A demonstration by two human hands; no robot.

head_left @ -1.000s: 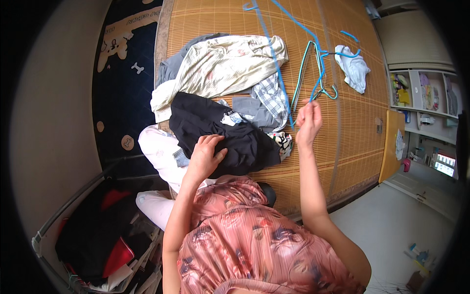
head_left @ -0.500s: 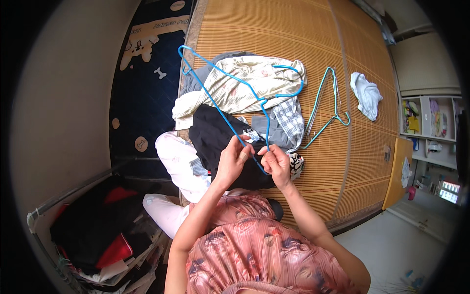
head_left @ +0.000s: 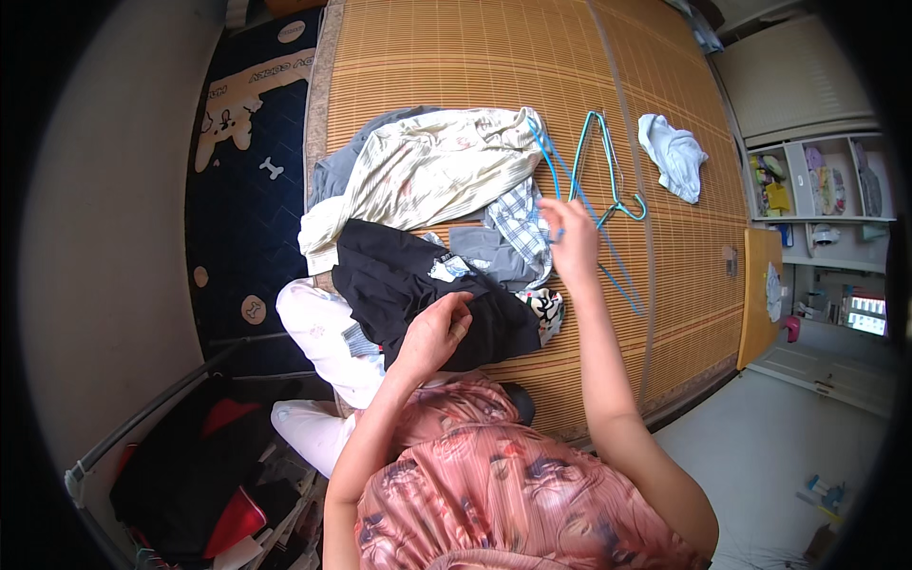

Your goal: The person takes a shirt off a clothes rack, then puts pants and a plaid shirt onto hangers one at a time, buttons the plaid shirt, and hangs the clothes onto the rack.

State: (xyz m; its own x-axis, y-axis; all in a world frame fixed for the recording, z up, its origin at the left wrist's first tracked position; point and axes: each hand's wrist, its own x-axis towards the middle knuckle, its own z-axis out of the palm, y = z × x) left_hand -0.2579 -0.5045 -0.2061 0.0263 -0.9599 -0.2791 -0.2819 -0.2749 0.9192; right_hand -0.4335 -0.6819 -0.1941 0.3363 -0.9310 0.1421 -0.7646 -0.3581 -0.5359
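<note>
Hands [head_left: 435, 334] apart, blue hanger [head_left: 553, 167] in the right [head_left: 573, 245], black garment [head_left: 380, 271] under left [head_left: 435, 334]

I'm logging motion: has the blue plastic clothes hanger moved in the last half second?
Yes. The blue plastic clothes hanger moved rightward, toward the thin teal hanger lying on the brown slatted mat.

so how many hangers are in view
2 that I can make out: a blue hanger in the right hand, and a green hanger on the mat. More may be hidden beneath it or the clothes.
</note>
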